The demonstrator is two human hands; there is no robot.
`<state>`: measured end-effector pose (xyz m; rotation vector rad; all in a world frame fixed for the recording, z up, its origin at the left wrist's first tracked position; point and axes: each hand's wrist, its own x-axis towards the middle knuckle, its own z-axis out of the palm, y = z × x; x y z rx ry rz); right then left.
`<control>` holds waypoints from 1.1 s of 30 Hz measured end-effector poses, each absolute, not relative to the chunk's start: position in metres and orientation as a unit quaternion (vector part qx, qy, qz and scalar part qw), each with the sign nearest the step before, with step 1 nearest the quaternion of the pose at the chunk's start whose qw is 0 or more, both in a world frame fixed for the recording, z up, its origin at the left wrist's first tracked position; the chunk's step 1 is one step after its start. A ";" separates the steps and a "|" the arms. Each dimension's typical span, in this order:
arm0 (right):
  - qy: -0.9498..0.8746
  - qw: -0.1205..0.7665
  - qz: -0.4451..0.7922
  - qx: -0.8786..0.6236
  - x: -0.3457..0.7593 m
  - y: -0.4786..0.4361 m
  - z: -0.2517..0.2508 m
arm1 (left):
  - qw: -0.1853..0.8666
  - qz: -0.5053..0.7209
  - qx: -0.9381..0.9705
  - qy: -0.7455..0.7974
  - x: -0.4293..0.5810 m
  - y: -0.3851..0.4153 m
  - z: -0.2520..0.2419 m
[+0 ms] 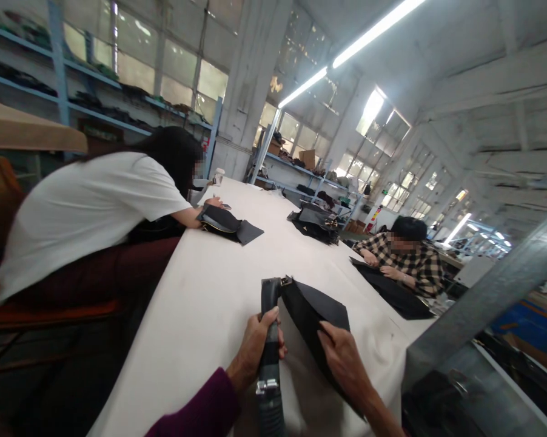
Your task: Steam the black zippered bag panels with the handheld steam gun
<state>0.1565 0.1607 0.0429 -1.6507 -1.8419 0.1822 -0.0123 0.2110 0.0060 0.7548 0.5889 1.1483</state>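
Observation:
My left hand point(254, 345) is closed around a black strap point(270, 358) with a silver buckle, which runs down past the bottom edge of the view. Beside it, my right hand point(342, 357) pinches the edge of a flat black bag piece point(316, 312). The top of the strap meets the bag piece at a small metal fitting point(285, 281). Both are held over the white table point(201, 309). The lower part of the bag piece is partly hidden behind my right hand and forearm.
A person in white point(96, 194) leans on the table at the left, beside a black piece point(228, 223). A stack of black pieces point(316, 221) lies farther back. At the right, a person in checks point(403, 252) handles another black piece point(394, 291). A metal post point(487, 291) slants nearby.

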 end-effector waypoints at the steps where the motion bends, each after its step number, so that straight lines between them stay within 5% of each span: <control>1: -0.692 0.344 0.105 -0.626 0.166 0.163 0.061 | 0.734 0.525 0.339 0.267 -0.012 0.211 0.006; 6: -0.608 0.400 0.365 -0.581 0.216 0.169 0.138 | 0.731 0.529 0.343 0.259 -0.014 0.208 0.007; 9: -0.551 0.459 0.394 -0.575 0.245 0.173 0.150 | 0.726 0.533 0.353 0.255 -0.016 0.207 0.008; 17: -0.655 0.350 0.181 -0.645 0.265 0.204 0.080 | 0.725 0.513 0.374 0.267 -0.016 0.204 0.006; 20: -0.650 0.372 0.137 -0.648 0.253 0.203 0.045 | 0.721 0.507 0.382 0.279 -0.015 0.204 0.006; 25: -0.640 0.456 -0.137 -0.603 0.224 0.184 0.004 | 0.708 0.487 0.406 0.312 -0.015 0.205 0.007; 31: -0.580 0.464 -0.012 -0.669 0.187 0.136 -0.002 | 0.695 0.482 0.419 0.332 -0.016 0.204 0.009; 33: -0.557 0.498 -0.054 -0.662 0.178 0.112 -0.006 | 0.692 0.480 0.427 0.328 -0.016 0.204 0.008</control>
